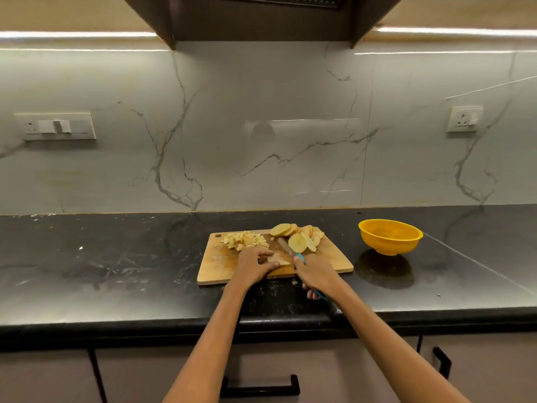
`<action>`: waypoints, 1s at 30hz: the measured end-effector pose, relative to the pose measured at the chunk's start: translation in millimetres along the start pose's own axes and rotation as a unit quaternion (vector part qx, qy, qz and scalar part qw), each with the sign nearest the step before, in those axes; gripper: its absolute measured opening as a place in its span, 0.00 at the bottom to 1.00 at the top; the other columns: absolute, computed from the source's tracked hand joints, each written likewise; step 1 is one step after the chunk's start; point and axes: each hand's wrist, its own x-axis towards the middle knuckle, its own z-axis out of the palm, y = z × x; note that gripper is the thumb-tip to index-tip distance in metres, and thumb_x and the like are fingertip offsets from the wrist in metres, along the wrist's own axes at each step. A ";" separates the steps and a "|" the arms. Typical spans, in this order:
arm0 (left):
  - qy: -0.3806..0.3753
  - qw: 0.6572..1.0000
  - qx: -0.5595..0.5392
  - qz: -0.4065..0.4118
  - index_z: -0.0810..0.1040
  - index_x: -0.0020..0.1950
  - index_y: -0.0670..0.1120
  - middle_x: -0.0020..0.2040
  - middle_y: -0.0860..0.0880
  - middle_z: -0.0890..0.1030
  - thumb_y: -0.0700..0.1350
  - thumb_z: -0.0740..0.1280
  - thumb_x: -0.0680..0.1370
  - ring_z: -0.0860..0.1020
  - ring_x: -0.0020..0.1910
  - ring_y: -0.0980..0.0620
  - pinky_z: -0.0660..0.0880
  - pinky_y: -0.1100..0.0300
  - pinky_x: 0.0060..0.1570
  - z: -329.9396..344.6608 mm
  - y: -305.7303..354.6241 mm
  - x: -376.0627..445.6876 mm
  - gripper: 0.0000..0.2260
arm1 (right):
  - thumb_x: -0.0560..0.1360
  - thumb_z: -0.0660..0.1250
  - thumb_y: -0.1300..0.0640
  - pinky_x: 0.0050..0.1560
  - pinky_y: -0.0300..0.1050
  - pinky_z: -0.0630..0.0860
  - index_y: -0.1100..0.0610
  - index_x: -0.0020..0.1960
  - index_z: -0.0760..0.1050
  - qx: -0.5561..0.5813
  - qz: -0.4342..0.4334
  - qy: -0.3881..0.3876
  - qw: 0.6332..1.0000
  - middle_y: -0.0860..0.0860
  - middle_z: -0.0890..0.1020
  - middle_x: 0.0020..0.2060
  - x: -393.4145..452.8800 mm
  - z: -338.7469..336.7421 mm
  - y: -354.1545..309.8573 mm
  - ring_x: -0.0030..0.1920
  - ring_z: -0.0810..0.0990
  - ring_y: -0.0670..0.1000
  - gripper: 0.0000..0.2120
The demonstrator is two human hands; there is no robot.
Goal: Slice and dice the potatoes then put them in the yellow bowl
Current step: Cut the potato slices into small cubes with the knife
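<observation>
A wooden cutting board (216,267) lies on the black counter. A heap of diced potato (244,240) sits at its far left. Round potato slices (299,236) are piled at its far right. My left hand (255,264) pinches a small potato piece (277,259) down on the board between fingers and thumb. My right hand (315,274) grips a knife by its blue handle (302,258); the blade (284,246) points away toward the slices, just right of the held piece. The yellow bowl (389,236) stands right of the board and looks empty.
The black counter (116,263) runs left and right, with its front edge near me. A marble backsplash rises behind, with a switch plate (56,126) at left and a socket (464,119) at right. Cabinet doors with black handles (261,389) sit below.
</observation>
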 end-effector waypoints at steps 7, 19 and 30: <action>0.005 1.000 -0.010 -0.008 0.81 0.56 0.42 0.54 0.46 0.82 0.46 0.72 0.73 0.78 0.54 0.52 0.69 0.66 0.52 -1.6 0.7 -1.7 0.14 | 0.82 0.50 0.49 0.36 0.45 0.76 0.59 0.40 0.69 -0.100 0.008 -0.010 0.995 0.55 0.77 0.33 -12.4 6.9 -7.0 0.30 0.75 0.52 0.19; 0.000 1.000 -0.010 -0.012 0.82 0.55 0.42 0.55 0.45 0.82 0.46 0.72 0.72 0.78 0.57 0.50 0.71 0.58 0.59 -3.0 2.7 -2.2 0.14 | 0.82 0.53 0.53 0.27 0.40 0.70 0.66 0.51 0.74 -0.178 0.054 -0.080 0.979 0.57 0.79 0.37 -14.8 5.7 -23.4 0.34 0.79 0.54 0.17; 0.057 0.998 -0.003 -0.011 0.81 0.55 0.39 0.55 0.44 0.82 0.43 0.71 0.73 0.77 0.57 0.49 0.66 0.64 0.57 1.3 1.8 -10.2 0.13 | 0.82 0.52 0.52 0.29 0.41 0.71 0.65 0.45 0.70 -0.219 0.050 -0.080 0.971 0.61 0.79 0.39 -55.5 -35.5 -20.1 0.28 0.74 0.52 0.18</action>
